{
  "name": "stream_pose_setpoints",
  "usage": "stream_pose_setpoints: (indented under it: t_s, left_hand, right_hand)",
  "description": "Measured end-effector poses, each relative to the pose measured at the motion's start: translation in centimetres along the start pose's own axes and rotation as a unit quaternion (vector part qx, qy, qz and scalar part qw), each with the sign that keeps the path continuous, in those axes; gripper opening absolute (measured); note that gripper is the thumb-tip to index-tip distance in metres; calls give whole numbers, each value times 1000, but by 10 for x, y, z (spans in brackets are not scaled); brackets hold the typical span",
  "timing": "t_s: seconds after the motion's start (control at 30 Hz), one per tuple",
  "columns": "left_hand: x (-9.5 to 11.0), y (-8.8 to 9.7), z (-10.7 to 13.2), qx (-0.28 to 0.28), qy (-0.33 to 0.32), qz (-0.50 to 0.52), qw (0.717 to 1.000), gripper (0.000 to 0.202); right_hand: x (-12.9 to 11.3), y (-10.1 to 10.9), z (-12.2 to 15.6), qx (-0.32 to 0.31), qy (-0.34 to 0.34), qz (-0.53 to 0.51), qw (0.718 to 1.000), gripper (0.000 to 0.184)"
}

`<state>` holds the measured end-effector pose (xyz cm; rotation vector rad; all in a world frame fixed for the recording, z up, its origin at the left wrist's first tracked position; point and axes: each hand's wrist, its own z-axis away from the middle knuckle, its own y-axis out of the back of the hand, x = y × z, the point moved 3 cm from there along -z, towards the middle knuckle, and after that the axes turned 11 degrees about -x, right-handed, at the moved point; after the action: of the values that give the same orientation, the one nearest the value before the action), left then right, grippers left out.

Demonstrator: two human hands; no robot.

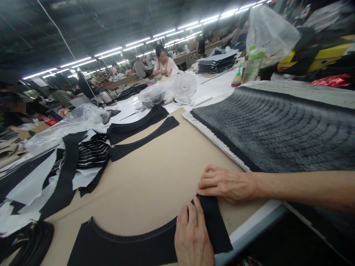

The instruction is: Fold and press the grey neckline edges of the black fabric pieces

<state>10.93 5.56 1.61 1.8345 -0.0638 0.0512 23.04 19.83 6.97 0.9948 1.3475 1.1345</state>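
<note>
A black curved cut piece (133, 245), like fabric or thin leather, lies on the tan board near the front edge. Its inner curve has a narrow folded or ridged rim. My left hand (194, 236) rests on this piece with its fingers stretched out along the curved edge. At the piece's upper right corner, my right hand (229, 184) has its fingers bent and pressed together on the edge; the fingertips are partly hidden. Two more curved black pieces, a thicker one (135, 123) and a slim one (145, 138), lie farther back on the board.
The tan board (155, 177) covers the table. To the right lies a dark textured sheet (277, 129). Black strips and white paper (33, 177) are heaped at left. Behind stand a small fan (184, 87), a green-capped bottle (253, 64) and a stack of dark pieces (216, 62). People sit farther off.
</note>
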Motion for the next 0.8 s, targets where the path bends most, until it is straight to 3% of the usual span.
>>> stream_pose_setpoints:
  t_s: [0.13, 0.33, 0.53, 0.7, 0.8]
  left_hand:
    - [2, 2, -1, 0, 1, -19, 1000, 54]
    - [4, -2, 2, 49, 6, -31, 998, 49]
    - [7, -10, 17, 83, 25, 5, 996, 45]
    - [6, -14, 23, 92, 29, 49, 994, 49]
    - [5, -16, 23, 88, 25, 61, 994, 48]
  right_hand:
    - [0, 3, 7, 6, -5, -19, 1000, 33]
    - [-9, 11, 5, 54, -107, -53, 991, 46]
    - [-25, 1, -4, 12, -101, -51, 994, 40]
    - [-33, 4, -11, 46, -154, -58, 985, 43]
    - [-45, 0, -20, 32, -146, -53, 987, 43]
